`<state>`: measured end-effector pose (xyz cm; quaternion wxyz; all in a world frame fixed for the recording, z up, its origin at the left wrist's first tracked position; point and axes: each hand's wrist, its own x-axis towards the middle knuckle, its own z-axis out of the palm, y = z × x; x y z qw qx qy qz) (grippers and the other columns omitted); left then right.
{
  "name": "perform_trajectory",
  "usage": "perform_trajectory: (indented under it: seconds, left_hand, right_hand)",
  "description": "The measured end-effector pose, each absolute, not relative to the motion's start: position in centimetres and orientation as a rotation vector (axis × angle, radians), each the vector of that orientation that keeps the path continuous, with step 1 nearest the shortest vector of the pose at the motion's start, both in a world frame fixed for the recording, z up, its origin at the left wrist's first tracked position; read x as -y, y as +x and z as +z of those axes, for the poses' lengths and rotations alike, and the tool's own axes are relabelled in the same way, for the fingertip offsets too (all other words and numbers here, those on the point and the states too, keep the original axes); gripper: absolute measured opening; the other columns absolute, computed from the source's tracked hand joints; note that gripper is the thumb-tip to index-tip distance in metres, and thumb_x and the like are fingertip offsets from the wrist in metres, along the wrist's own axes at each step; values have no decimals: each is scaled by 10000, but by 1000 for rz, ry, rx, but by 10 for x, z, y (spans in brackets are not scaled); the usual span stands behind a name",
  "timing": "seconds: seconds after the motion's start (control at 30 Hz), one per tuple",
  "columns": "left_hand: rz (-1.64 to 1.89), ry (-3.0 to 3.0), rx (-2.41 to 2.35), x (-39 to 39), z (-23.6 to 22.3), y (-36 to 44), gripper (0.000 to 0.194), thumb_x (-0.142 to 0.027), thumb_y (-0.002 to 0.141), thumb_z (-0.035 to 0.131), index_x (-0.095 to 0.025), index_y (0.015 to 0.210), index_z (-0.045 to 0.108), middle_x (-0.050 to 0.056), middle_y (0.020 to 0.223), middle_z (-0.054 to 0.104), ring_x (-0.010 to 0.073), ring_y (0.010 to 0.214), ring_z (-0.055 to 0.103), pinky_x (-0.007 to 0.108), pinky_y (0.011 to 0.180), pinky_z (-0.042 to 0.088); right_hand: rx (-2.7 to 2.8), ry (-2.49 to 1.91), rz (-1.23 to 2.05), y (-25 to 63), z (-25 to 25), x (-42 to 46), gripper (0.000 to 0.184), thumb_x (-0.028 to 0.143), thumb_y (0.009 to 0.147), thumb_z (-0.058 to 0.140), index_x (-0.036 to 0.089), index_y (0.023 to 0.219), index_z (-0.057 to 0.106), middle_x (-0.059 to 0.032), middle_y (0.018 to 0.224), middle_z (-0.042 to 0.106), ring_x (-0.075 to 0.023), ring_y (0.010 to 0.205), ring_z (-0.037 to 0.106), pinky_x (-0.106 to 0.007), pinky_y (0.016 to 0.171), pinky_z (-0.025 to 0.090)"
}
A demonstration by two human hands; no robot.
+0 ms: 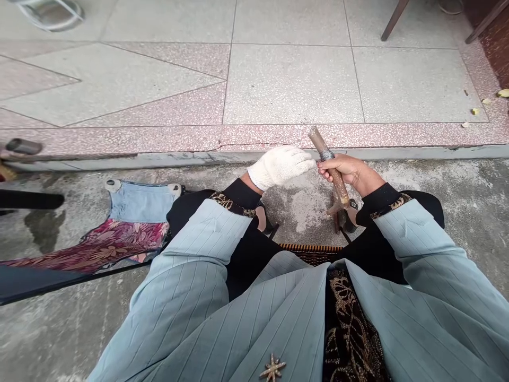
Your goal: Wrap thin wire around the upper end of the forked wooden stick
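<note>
My right hand (345, 168), bare, is wrapped round a brown wooden stick (317, 139) that slants up and to the left. A dark band of what looks like wire (326, 155) circles the stick just above my fingers. At its lower end the stick widens into a stubby fork. My left hand (282, 167) wears a white knitted glove. Its fingers are closed together, their tips close to the band and my right fingertips. What they pinch is too small to make out. A thin pale strand hangs just below the fingertips.
A raised tiled step (294, 85) runs across in front of me. On the left lie a blue and floral fabric piece (139, 201) and a small dark cylinder (24, 146). Furniture legs (393, 21) stand at the upper right. Below me is a woven seat edge (312, 253).
</note>
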<state>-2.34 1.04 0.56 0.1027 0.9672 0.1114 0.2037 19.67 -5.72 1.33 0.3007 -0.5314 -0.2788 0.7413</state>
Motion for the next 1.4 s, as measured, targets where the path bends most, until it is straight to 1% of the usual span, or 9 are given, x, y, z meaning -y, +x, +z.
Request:
perform_trajectory:
  seconds: [0.23,0.37,0.53,0.7,0.87,0.97,1.03,1.1,1.4]
  left_hand:
    - [416,2793,-716,5,-5,-11,246,-239,928,489,-167,1049,690,114,966,702,234,900,672,346,792,482]
    - [529,2278,-1088,18,-15,6,202,-332,879,559,-164,790,627,87,732,638,229,736,645,336,697,470]
    - [427,1087,-1102,24,-22,22,300,-379,830,567,-209,613,450,-10,476,442,104,359,383,250,391,252]
    - [365,655,-989,22,-19,22,476,-429,795,635,-221,559,278,-74,419,215,40,303,176,198,336,96]
    - [452,602,-818,15,-22,18,479,-378,796,622,-205,515,275,-27,442,353,67,354,347,204,339,233]
    - [701,664,-802,11,-26,22,305,-299,776,641,-169,556,474,22,603,575,106,530,566,228,461,429]
    - [823,728,-743,10,-25,24,84,-243,749,644,-160,751,636,22,716,652,122,627,623,256,572,506]
    - [819,852,-659,10,-18,23,197,-197,715,629,-156,898,691,23,753,677,128,655,634,279,638,529]
    - [553,1562,-593,3,9,-1,248,-135,784,596,-138,971,758,64,926,747,134,780,685,281,761,562]
  right_hand:
    - [813,-1489,1650,196,1,54,208,92,688,769,156,714,573,-21,580,639,-87,463,535,-187,409,430]
    - [1037,-1515,1281,190,-4,54,270,165,676,807,195,758,551,10,627,630,-106,530,545,-216,495,438]
    - [1450,-1502,911,183,3,66,238,238,676,790,201,817,601,4,742,645,-166,695,576,-274,662,462]
    - [1438,-1485,1002,177,9,71,276,240,646,799,195,839,608,-4,780,650,-180,753,615,-272,683,474]
    - [945,-1465,1365,184,10,61,285,230,657,812,198,754,546,9,624,623,-106,522,544,-221,493,434]
    - [802,-1402,1490,190,7,58,303,211,618,839,177,742,564,4,604,625,-88,509,537,-191,458,417]
    - [759,-1351,1552,193,6,57,301,214,602,844,163,730,577,2,599,619,-80,508,534,-181,455,417]
    - [736,-1287,1618,195,6,57,295,220,597,844,152,719,584,4,597,610,-73,513,531,-176,465,421]
    - [566,-1094,1926,205,13,60,272,154,602,803,139,759,581,27,616,564,-41,502,460,-151,462,374]
